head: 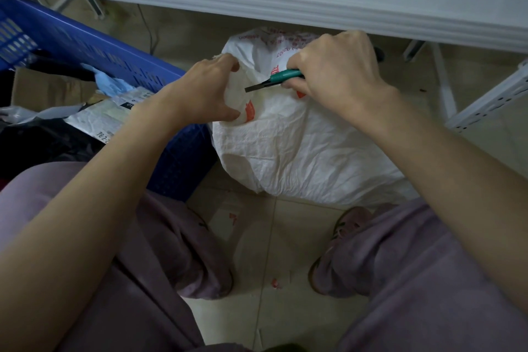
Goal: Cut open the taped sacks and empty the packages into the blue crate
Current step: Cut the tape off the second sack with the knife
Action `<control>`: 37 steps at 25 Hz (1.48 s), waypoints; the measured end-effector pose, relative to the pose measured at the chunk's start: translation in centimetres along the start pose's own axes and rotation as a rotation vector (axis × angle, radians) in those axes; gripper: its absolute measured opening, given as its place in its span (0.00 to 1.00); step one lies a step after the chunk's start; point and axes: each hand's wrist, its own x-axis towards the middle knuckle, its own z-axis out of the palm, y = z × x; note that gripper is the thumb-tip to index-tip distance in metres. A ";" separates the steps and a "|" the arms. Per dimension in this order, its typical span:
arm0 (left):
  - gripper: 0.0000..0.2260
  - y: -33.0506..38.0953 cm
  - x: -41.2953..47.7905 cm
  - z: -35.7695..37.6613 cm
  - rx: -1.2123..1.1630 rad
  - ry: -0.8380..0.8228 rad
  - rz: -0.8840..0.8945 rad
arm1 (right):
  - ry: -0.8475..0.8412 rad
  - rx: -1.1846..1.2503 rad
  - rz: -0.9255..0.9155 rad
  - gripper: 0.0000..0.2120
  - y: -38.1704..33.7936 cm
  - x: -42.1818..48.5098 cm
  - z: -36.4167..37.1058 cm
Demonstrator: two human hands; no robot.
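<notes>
A white woven sack with red print stands on the tiled floor between my knees and the table. My left hand grips a bunched fold at the sack's upper left corner. My right hand holds a green utility knife; its dark blade sticks out to the left, toward the fold, just above the sack's surface. The blue crate stands to the left, touching the sack, with several packages inside, among them a white mailer with a label and dark plastic bags.
A white table edge runs across the top, overhanging the sack's far end. White metal legs and a perforated rail stand at right. My legs in purple trousers and shoes frame the floor below.
</notes>
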 end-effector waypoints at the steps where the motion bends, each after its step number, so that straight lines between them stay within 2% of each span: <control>1: 0.32 -0.2 -0.1 0.1 0.000 0.002 -0.002 | -0.001 0.007 0.015 0.18 0.3 -0.1 0.0; 5: 0.33 -0.8 -0.4 0.3 0.006 -0.004 -0.021 | 0.004 0.008 0.012 0.18 1.1 -0.4 0.2; 11: 0.37 -0.7 -0.1 1.3 0.047 -0.028 -0.001 | 0.095 0.031 -0.086 0.19 0.9 -0.5 0.1; 21: 0.37 -0.7 -0.2 1.4 0.032 -0.015 0.025 | 0.024 -0.030 -0.065 0.18 0.4 0.3 0.9; 25: 0.39 -0.5 -0.9 1.5 0.029 -0.063 0.016 | -0.014 -0.017 -0.020 0.16 0.6 0.3 1.4; 37: 0.43 -1.0 -0.8 1.4 0.036 -0.046 0.003 | 0.006 0.029 -0.001 0.17 1.3 -0.4 0.9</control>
